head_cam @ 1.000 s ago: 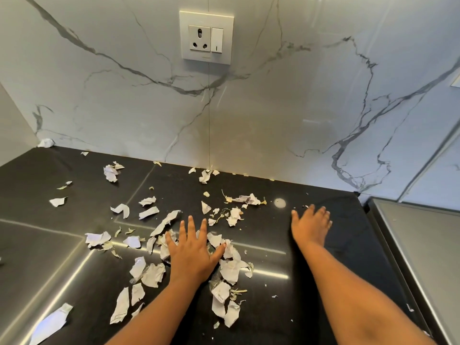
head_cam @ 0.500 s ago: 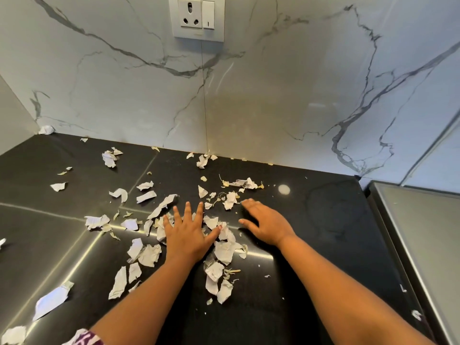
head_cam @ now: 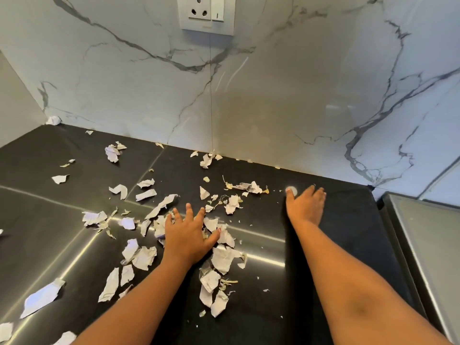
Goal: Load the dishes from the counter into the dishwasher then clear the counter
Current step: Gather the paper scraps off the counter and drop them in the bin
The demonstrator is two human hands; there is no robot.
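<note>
Now right hand is back out on bare counter, flat and empty, after reaching into the pile; left hand lies spread on the paper scraps, so probably sweep strokes, clearing barely begun, no dishes visible.

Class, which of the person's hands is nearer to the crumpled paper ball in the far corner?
Left. The left hand rests on scraps, right of and in front of the paper ball; the right hand lies farther right.
</note>
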